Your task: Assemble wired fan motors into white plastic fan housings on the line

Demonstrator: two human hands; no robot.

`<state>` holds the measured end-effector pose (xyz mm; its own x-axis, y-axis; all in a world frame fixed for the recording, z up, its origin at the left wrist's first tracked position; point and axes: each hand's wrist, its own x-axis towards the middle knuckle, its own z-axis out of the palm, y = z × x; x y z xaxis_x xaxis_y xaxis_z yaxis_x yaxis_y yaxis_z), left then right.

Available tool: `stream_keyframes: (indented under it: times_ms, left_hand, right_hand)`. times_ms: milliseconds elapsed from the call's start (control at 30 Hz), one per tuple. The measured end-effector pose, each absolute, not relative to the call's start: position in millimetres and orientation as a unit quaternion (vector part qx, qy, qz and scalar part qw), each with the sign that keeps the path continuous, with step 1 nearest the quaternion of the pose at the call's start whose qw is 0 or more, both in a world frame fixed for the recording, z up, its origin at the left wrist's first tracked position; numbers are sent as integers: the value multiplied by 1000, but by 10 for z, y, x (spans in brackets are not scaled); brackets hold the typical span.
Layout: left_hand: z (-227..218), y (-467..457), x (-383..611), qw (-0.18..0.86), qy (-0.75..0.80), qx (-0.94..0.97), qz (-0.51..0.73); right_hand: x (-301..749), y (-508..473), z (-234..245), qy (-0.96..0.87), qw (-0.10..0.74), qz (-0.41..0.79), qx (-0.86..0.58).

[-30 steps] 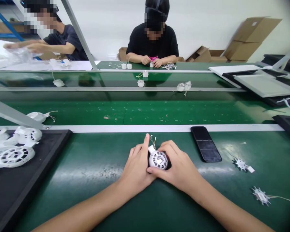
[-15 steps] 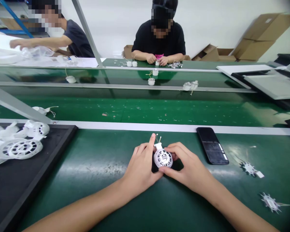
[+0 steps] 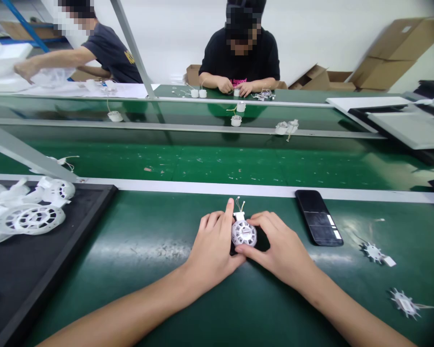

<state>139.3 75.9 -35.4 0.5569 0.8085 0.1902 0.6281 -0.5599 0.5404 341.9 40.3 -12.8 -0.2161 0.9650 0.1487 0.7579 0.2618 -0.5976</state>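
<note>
A small white round plastic housing point(image 3: 244, 233) with slots in its face sits between my hands over the green bench. A white connector block point(image 3: 239, 216) and thin wires stick out from its far side. My left hand point(image 3: 214, 241) holds its left edge, the index finger stretched away from me along it. My right hand point(image 3: 277, 238) grips the other side, thumb on the near rim and fingers behind. A dark patch shows beneath the housing; I cannot make out what it is.
A black phone point(image 3: 318, 218) lies right of my hands, beyond it two spiky white parts point(image 3: 372, 252) with wires. At left, a black tray point(image 3: 90, 226) holds white slotted shells point(image 3: 32, 219). Across the belt point(image 3: 202, 161), two people work; small white parts point(image 3: 236, 120) sit between.
The housing has turned slightly, so its connector points straighter away from me; both hands stay on it. Several small white parts on the far belt have shifted right. The left co-worker's arm has moved.
</note>
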Motion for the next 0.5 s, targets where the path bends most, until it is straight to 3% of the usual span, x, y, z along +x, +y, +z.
stream_keyframes:
  times_ms: [233,500]
  left_hand:
    - [-315,783,1336,296,379,840,253]
    - [-141,845,1352,634,415,576,307]
  right_hand:
    - [3418,431,-164,-760,230,200,-574]
    - [3447,383,-83,-755,343,187,-527]
